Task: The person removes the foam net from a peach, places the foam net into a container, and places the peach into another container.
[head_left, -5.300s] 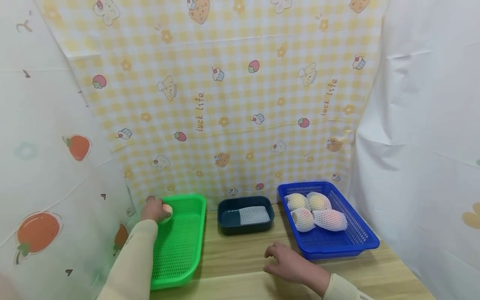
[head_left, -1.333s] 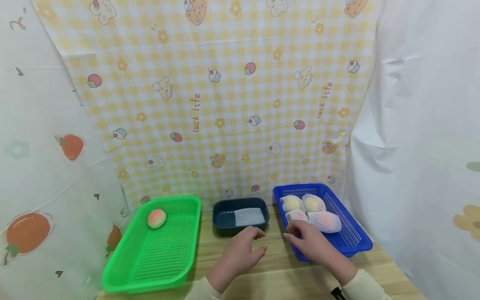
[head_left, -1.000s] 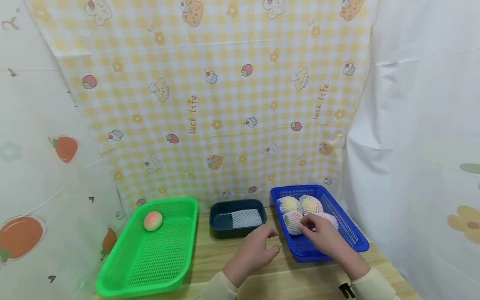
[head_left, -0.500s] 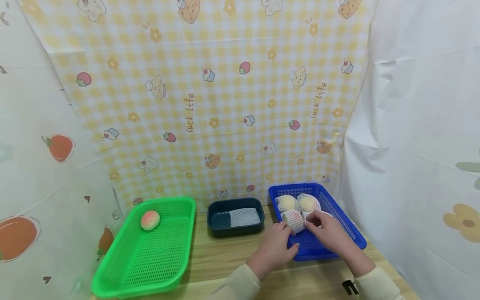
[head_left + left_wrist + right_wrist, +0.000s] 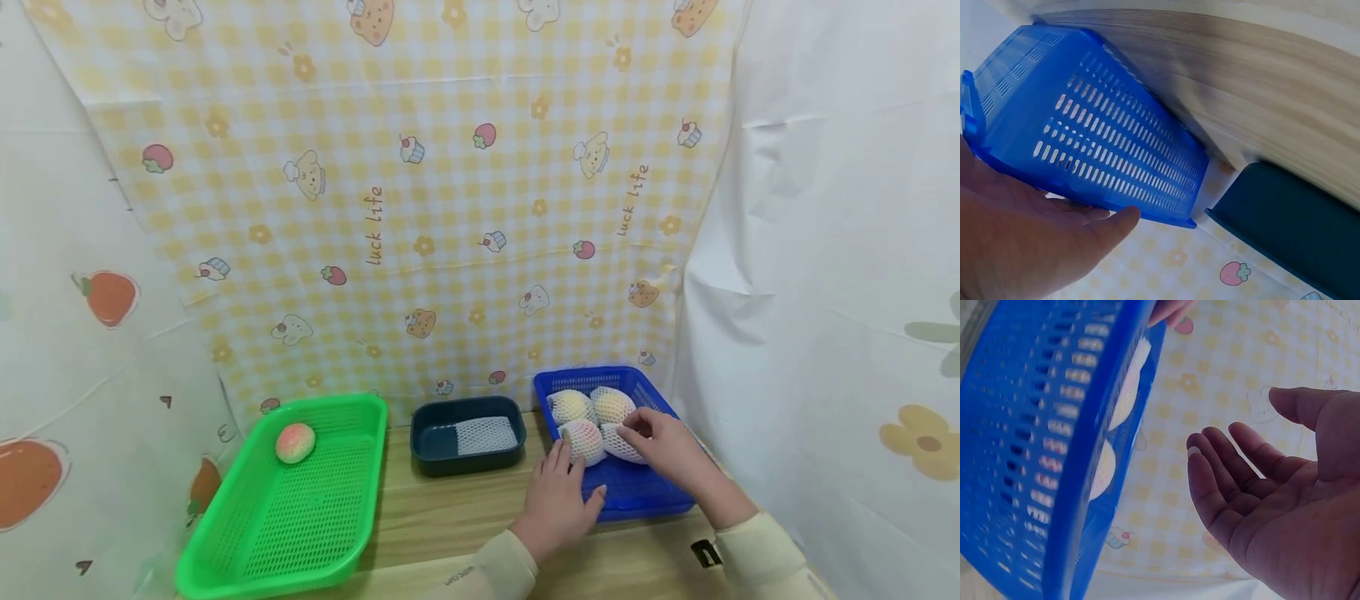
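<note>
In the head view a blue basket (image 5: 637, 492) holds several fruits in white foam nets. My left hand (image 5: 558, 504) lies over its near left rim, fingers extended to the pinkish netted peach (image 5: 585, 442); whether they touch it is unclear. The left wrist view shows the thumb (image 5: 1116, 228) straight along the basket's rim. My right hand (image 5: 671, 450) hovers over the elongated netted fruit (image 5: 622, 444), partly covering it. In the right wrist view its fingers (image 5: 1207, 487) are loosely bent and hold nothing. Behind lie two yellowish netted fruits, one left (image 5: 572, 407), one right (image 5: 613, 406).
A dark rectangular tray (image 5: 435, 442) with a flat white foam net (image 5: 486, 436) stands mid-table. At left, a green basket (image 5: 315, 508) contains one bare peach (image 5: 296, 443). A patterned cloth (image 5: 450, 192) hangs behind the wooden table (image 5: 427, 525).
The left hand has let go of the peach in the green basket and moved right to the blue basket's rim. The right hand has moved up over the netted fruits.
</note>
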Demonstrator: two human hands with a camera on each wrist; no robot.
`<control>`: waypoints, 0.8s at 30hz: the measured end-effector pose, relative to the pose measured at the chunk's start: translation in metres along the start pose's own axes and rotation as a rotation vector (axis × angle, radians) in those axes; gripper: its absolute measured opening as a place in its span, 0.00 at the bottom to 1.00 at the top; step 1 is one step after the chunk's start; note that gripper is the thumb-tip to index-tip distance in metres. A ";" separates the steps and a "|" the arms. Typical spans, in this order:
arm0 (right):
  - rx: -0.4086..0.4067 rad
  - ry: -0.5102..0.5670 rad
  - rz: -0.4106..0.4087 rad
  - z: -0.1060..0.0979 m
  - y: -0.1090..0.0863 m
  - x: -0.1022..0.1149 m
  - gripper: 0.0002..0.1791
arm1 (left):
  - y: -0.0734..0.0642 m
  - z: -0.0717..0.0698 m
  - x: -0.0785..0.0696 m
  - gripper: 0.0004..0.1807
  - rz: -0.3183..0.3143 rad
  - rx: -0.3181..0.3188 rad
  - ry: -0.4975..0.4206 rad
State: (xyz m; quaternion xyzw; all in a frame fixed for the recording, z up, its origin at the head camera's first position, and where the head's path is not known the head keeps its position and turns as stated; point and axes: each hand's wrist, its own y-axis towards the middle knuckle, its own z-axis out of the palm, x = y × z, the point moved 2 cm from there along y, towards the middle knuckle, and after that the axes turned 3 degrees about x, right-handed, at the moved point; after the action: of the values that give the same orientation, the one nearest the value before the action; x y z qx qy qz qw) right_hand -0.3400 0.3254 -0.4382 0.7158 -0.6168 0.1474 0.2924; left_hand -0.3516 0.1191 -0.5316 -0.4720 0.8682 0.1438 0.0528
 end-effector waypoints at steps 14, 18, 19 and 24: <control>0.093 -0.214 -0.032 -0.020 0.044 -0.036 0.19 | 0.000 0.001 0.000 0.38 -0.004 -0.001 0.013; 0.181 -0.347 -0.044 -0.017 0.058 -0.049 0.26 | -0.002 0.001 0.000 0.38 -0.012 0.019 0.002; 0.205 -0.372 -0.046 -0.016 0.062 -0.050 0.28 | -0.002 0.000 0.000 0.38 -0.015 0.024 -0.002; 0.289 -0.449 -0.058 -0.014 0.077 -0.052 0.35 | -0.002 -0.002 -0.001 0.38 -0.017 0.031 -0.019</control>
State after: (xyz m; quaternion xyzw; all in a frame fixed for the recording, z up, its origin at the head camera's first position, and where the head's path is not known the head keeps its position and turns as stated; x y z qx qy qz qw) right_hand -0.4231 0.3697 -0.4385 0.7822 -0.6180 0.0632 0.0469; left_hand -0.3495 0.1182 -0.5299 -0.4770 0.8658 0.1341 0.0695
